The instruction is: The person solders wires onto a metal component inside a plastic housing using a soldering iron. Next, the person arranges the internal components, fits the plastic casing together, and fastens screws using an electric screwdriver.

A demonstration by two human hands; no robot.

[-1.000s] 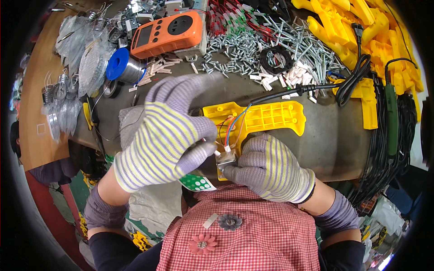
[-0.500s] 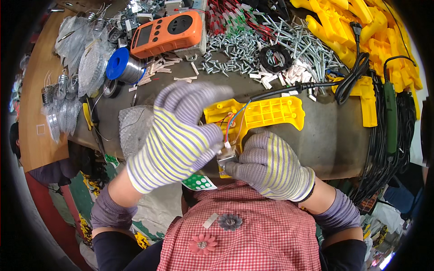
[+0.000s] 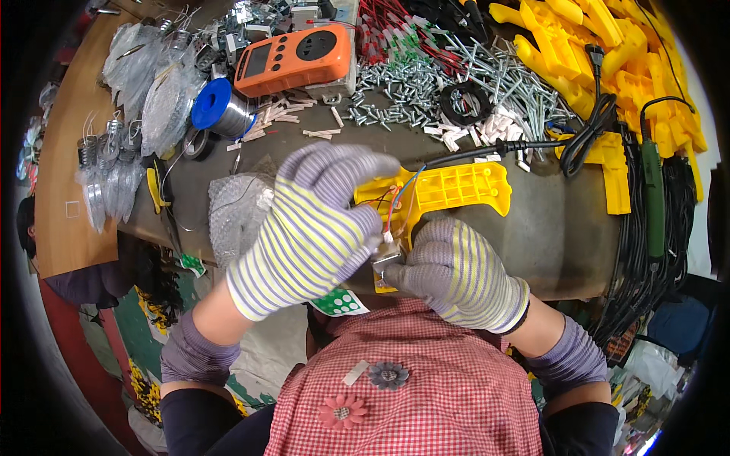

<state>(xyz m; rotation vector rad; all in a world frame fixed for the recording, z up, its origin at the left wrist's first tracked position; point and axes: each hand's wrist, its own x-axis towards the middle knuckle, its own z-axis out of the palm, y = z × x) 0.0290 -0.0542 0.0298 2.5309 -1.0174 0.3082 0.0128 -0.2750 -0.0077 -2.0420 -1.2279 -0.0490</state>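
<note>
A yellow plastic handle housing half (image 3: 464, 185), ribbed inside, lies in front of me. Red, blue and brown wires (image 3: 397, 201) run inside it, and a black power cord (image 3: 464, 157) leads away from it. Curled fingers of my right hand (image 3: 465, 275) grip the housing's lower part, the thumb against a small metal piece (image 3: 386, 262) there. Over the housing's left end is my left hand (image 3: 315, 216), fingers bent and thumb beside the wires. Its fingertips are smeared by motion, so any hold there cannot be made out.
Behind lie an orange meter (image 3: 295, 59), a blue solder spool (image 3: 222, 108), loose screws (image 3: 391, 95) and white pieces (image 3: 502, 125). Yellow housings (image 3: 639, 76) are heaped at the right, near a green-handled tool (image 3: 654, 197) and black cords (image 3: 673, 228). Bubble-wrapped bulbs (image 3: 110, 175) and pliers (image 3: 161, 194) are at left.
My left hand has shifted slightly to the right, covering more of the housing's left end. My right hand stays nearly in place on the housing. The view has turned slightly.
</note>
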